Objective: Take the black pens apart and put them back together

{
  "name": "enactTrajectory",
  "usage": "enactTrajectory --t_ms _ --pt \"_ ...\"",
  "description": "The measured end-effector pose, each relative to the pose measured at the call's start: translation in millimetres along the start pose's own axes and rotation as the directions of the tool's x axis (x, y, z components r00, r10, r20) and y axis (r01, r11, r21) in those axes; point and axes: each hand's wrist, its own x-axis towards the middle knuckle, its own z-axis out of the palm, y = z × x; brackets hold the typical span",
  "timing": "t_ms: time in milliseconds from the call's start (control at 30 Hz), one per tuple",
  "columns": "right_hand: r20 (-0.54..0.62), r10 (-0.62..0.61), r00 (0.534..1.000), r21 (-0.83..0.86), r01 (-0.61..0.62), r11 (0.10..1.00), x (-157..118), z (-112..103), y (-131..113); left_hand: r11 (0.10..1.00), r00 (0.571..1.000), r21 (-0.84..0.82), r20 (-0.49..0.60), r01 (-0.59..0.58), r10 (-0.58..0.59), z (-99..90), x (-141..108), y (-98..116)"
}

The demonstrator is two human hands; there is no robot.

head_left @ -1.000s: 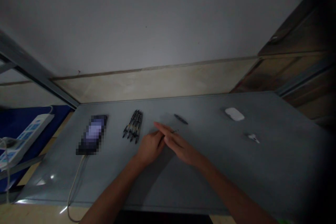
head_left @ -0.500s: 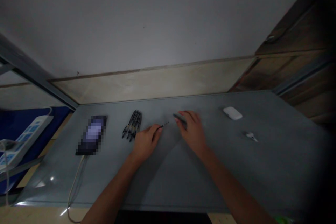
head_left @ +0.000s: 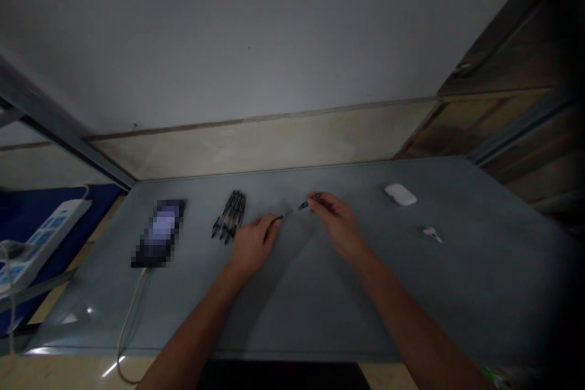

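My left hand is closed, thumb and index finger pinching a slim dark pen whose thin, pale tip points right. My right hand is closed as well and pinches a short dark pen barrel piece, which slants down to the left toward that tip. A small gap shows between the two parts. Both hands are just above the grey table. Left of my left hand lies a bundle of several black clip pens, side by side.
A phone with a charging cable lies on the grey table at left. A white earbud case and a small white item are at right. A power strip stands beyond the left edge; a wall rises behind.
My right hand has turned its barrel piece, so the near end now points down-left at the pen in my left hand. My left hand has barely moved. The view has shifted slightly.
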Motion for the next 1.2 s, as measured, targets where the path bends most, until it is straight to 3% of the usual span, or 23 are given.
enactTrajectory --t_ms 367,533,667,967,1200 --pt "0.074 -0.001 0.997 0.123 -0.008 0.992 -3 2 2 0.998 0.999 0.036 0.003 -0.042 0.042 -1.8 -1 0" --pt "0.047 -0.012 0.999 0.073 0.008 0.997 -2 1 -1 0.999 0.999 0.029 0.007 -0.041 0.041 -1.8 -1 -1" --pt "0.095 -0.029 0.995 -0.005 0.03 1.0 -5 4 -7 0.999 0.999 0.031 0.018 -0.033 0.032 0.3 0 0" --pt "0.148 0.013 0.989 0.007 -0.014 1.0 -9 9 -9 1.0 1.0 0.026 0.011 -0.009 0.008 2.9 -2 -2" --pt "0.332 0.075 0.94 -0.015 -0.074 0.997 -15 15 -10 0.999 0.999 0.034 0.023 -0.025 0.024 5.0 -3 2"
